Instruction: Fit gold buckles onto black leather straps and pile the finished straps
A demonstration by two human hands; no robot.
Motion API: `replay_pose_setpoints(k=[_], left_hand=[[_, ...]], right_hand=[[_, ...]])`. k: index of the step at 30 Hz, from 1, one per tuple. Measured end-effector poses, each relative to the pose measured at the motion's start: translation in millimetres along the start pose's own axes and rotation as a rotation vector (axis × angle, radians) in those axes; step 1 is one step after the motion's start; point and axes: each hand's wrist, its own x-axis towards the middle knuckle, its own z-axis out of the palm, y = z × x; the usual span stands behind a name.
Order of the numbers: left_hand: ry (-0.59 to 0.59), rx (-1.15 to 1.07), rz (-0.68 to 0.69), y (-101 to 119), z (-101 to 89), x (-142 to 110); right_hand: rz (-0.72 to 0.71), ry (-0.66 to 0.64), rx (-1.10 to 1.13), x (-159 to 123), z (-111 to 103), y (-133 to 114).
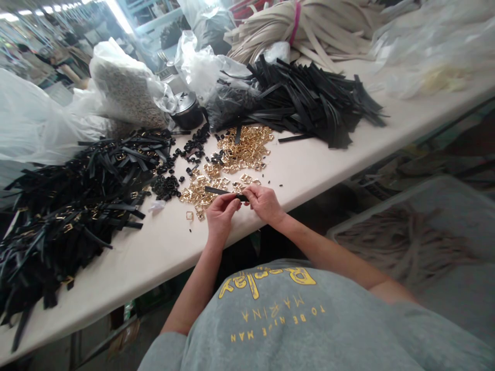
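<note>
Between my two hands is a short black strap (217, 190), held just above the table's front edge. My left hand (221, 214) pinches it, with one end sticking out to the left over the buckles. Thumb and fingers of my right hand (265, 203) are closed on the strap's other end. Whether a buckle sits on the strap between my fingers is hidden. Right behind my hands lie loose gold buckles (201, 190), with a larger heap of gold buckles (247, 149) farther back. Small black loops (166, 186) are piled to the left.
Black straps with gold buckles (77, 201) cover the table's left side. Plain black straps (309, 98) are heaped at the back right, before a beige strap bundle (270, 33). A dark tin (188, 111) stands among plastic bags (124, 85). A plastic bin (410, 237) is below, right.
</note>
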Motion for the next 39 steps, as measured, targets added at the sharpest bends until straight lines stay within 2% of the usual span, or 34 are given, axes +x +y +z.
replay_pose_setpoints(k=[7, 9, 12, 14, 23, 33, 39], left_hand=[[-0.027, 0.111, 0.131, -5.5, 5.1, -3.0], [-0.004, 0.095, 0.103, -6.0, 3.9, -2.2], [0.066, -0.026, -0.022, -7.7, 0.0, 0.9], [0.081, -0.073, -0.049, -8.6, -2.1, 2.7], [0.073, -0.118, -0.053, -10.6, -2.1, 1.3], [0.008, -0.072, -0.059, -2.8, 1.7, 4.1], [0.007, -0.053, -0.016, -8.8, -2.2, 4.5]], right_hand=[[-0.042, 0.026, -0.099, 0.4, 2.2, 1.3], [-0.050, -0.001, -0.058, -1.2, 1.5, 1.3], [-0.078, -0.116, 0.114, -4.5, -0.8, 0.7], [-0.082, -0.163, 0.217, -5.6, -2.0, 0.4], [0.065, -0.115, 0.413, -2.2, 1.1, 1.0], [0.032, -0.103, 0.365, -4.9, -0.8, 3.8], [0.011, -0.076, 0.293, -3.4, 1.2, 5.6]])
